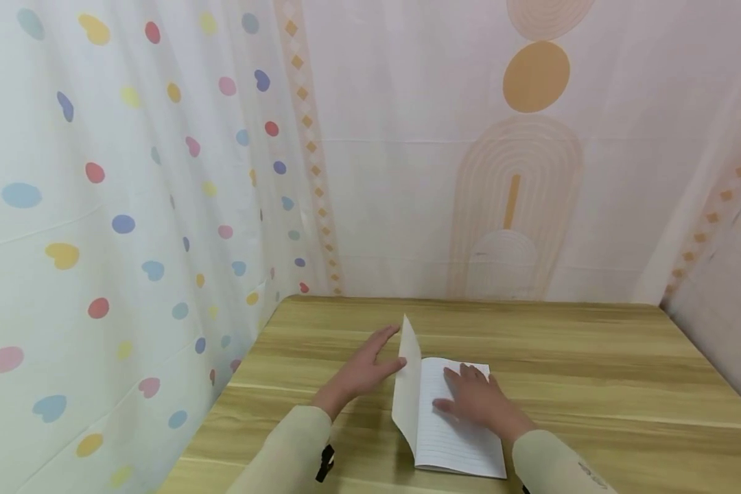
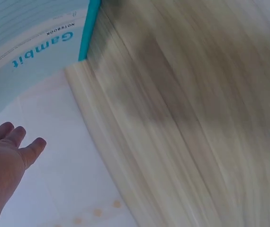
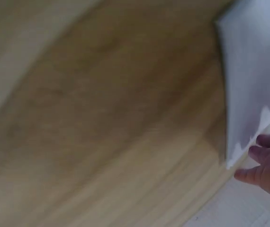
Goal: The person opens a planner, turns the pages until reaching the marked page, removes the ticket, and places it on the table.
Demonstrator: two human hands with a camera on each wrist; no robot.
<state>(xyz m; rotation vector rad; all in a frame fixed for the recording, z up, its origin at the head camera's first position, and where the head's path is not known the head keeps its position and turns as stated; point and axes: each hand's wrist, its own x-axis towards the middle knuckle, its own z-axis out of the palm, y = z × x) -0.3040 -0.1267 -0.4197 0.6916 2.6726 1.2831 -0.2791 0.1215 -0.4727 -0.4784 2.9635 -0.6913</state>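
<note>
Notebook (image 1: 431, 429), lying open on the counter (image 1: 580, 357) at the lower centre-right of the head frame, its front cover (image 1: 409, 387) standing nearly upright.

Risks, left to right. Left hand (image 1: 366, 370): fingers extended, clenched on nothing, beside the cover; with so light a hold, if any, the cover could spring back across the page or drop leftward. Uneven pressure at its free edge could crease the cover. Right hand (image 1: 477, 403): fingers spread, grasping nothing, over the lined page (image 1: 463, 449); should it bear down sideways, the sheet could wrinkle or the notebook skid on the smooth counter. A cover falling rightward could meet its fingertips.

Visibility, left to right. Contact between left thumb and cover cannot be confirmed. In the left wrist frame the cover, with inverted "Gambit" lettering (image 2: 42, 49), is cut off at the upper left, and the hand at the left edge. The right hand masks the page's upper part; its pressure cannot be judged. In the right wrist frame, hand and notebook run off the right edge, and the image is blurred.
</note>
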